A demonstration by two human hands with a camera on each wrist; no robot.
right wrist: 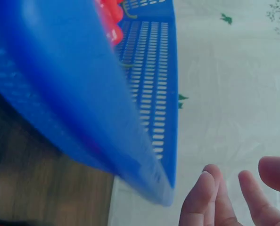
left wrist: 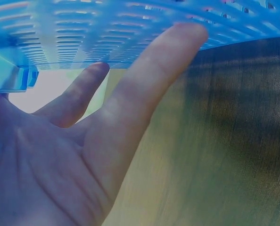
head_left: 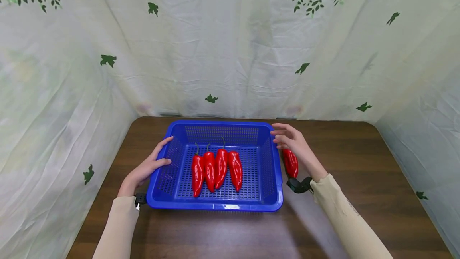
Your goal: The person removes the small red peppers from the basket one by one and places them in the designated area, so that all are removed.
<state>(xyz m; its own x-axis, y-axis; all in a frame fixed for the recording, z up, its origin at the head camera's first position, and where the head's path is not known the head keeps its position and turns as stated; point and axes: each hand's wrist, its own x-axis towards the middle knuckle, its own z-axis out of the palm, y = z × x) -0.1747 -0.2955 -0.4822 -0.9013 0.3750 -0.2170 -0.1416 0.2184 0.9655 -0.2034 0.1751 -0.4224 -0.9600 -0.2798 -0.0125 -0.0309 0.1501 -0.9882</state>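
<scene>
A blue slotted plastic basket (head_left: 215,205) holds several glossy red chili peppers (head_left: 220,168) lying side by side, most with green stems showing. My left hand (head_left: 145,170) grips the basket's left rim, thumb and a finger over the edge. Other fingers (left wrist: 123,117) reach along the outside of the slotted wall in the left wrist view. My right hand (head_left: 296,143) hovers by the far right corner of the basket, fingers loosely bent and holding nothing. In the right wrist view those fingertips (right wrist: 201,186) are apart from the rim. Another red pepper (head_left: 290,164) lies outside the basket, partly hidden below the right hand.
The brown wooden table (head_left: 366,179) extends on both sides of the basket. Pale cloth (head_left: 237,51) with green leaf patterns hangs behind and beside it. A dark wrist camera (head_left: 299,185) sits on the right wrist, and another (head_left: 140,199) on the left.
</scene>
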